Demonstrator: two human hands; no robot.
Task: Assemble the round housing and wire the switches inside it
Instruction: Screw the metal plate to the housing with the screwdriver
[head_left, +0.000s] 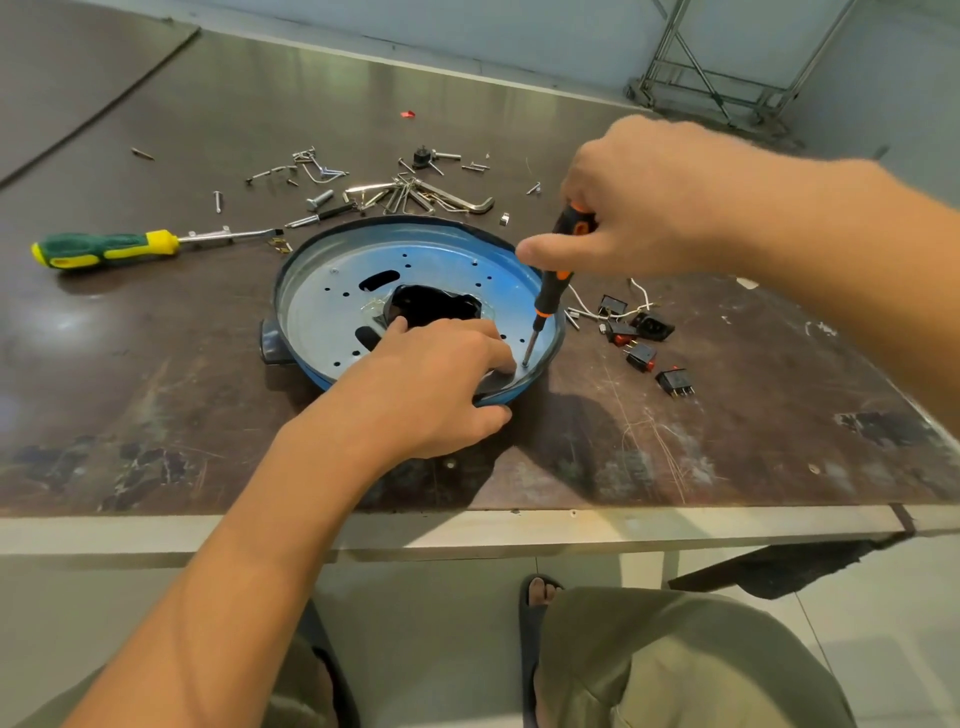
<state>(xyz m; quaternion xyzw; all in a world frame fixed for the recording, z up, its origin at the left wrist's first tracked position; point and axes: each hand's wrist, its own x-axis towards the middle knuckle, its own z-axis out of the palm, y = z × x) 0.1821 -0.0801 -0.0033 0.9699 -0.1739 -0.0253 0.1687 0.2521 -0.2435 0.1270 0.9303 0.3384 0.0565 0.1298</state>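
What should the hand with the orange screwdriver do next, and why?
Probably twist the orange screwdriver in place: the right hand holds it with its tip down on the round housing near the rim, and the left hand grips that rim beside it.

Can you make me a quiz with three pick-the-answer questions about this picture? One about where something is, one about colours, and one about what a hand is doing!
1. Where is the green-and-yellow screwdriver?
A. On the table, left of the round housing
B. Inside the round housing
C. In a hand

2. What colours is the gripped screwdriver in the right hand?
A. Pink
B. White
C. Black and orange

3. What is the left hand doing?
A. Waving in the air
B. Holding the round housing's rim
C. Lying flat on the table

Answers:
1 A: it lies alone on the table, apart from the housing.
2 C: its handle is black with orange bands.
3 B: the thumb is outside the rim and the fingers are inside.
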